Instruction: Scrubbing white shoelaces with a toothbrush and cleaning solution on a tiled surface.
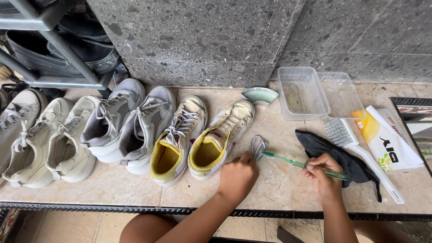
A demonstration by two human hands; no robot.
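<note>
My left hand [237, 174] presses a coiled grey shoelace [257, 146] against the tiled ledge [279, 184], fingers curled over its lower end. My right hand [325, 173] grips a green toothbrush [297, 163] by the handle, with its bristled head resting on the lace. Just left of my left hand stands a pair of cream sneakers with yellow linings [198, 139]; the right one of the pair has no lace.
Grey sneakers [130, 121] and beige sneakers [45, 135] line the ledge to the left. A dark cloth [346, 159], white scrub brush [355, 148], detergent pouch [387, 141], two clear plastic tubs [302, 93] and a small green dish [260, 95] lie right. A shoe rack [58, 45] stands back left.
</note>
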